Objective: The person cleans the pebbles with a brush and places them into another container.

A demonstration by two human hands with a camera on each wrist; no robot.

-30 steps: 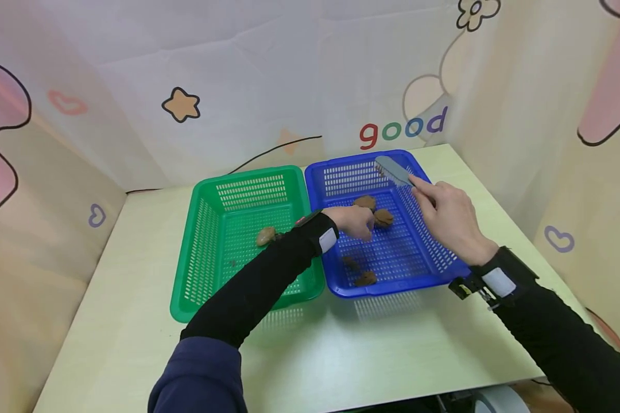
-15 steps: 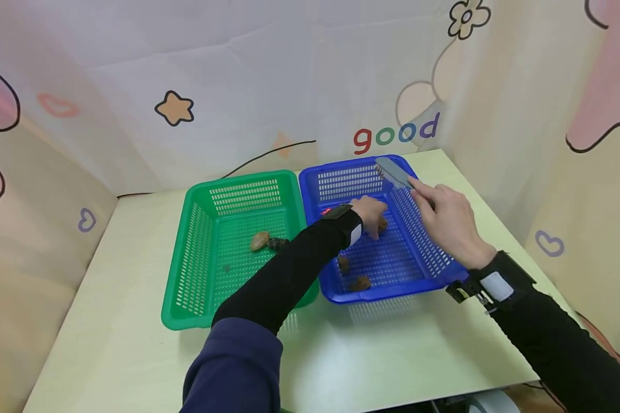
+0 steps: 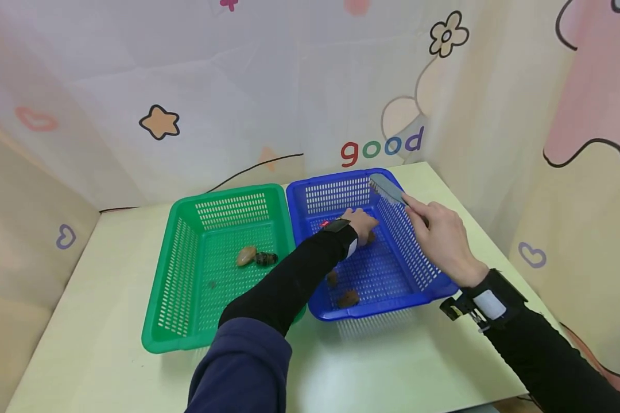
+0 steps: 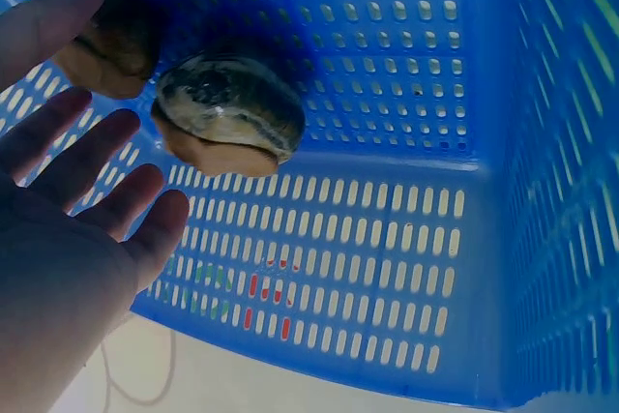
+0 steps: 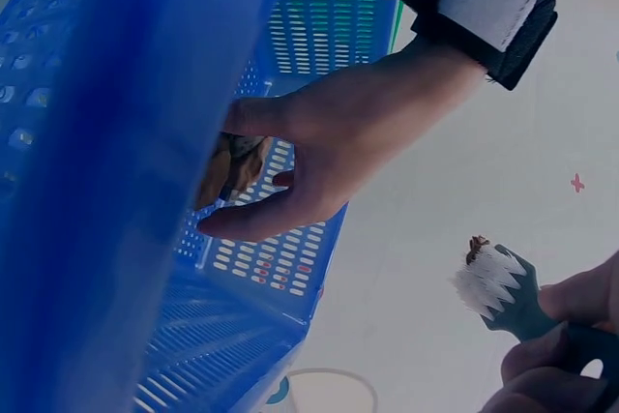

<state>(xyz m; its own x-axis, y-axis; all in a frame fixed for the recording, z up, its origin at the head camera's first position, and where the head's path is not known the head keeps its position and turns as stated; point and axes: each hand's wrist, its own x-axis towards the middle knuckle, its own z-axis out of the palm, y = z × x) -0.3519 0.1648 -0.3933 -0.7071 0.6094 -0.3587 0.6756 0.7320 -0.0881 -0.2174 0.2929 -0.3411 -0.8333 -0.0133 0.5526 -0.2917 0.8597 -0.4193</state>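
Observation:
Inside the blue basket [image 3: 364, 314], the left hand [image 3: 360, 225] reaches down with fingers spread around a brown stone-like piece [image 4: 111, 50]; contact is unclear. A larger dark-and-tan piece [image 4: 227, 108] lies beside it in the left wrist view. Some of these pieces are hidden by the left hand in the head view. The right hand [image 3: 444, 244] grips the handle of a grey brush [image 3: 386, 186] above the basket's right side. White bristles with a brown bit at their end show on the brush [image 5: 513, 287] in the right wrist view.
Left of the blue basket stands a green basket [image 3: 157, 338] holding a tan stone-like piece [image 3: 246, 256] and a dark one [image 3: 266, 258]. Two brown pieces [image 3: 332, 279] [image 3: 348, 299] lie near the blue basket's front. A printed curtain [image 3: 227, 103] hangs behind.
The left hand has moved rightward and farther in over the pieces in the blue basket, and its sleeve no longer covers the dark piece in the green one. The right hand still holds the brush.

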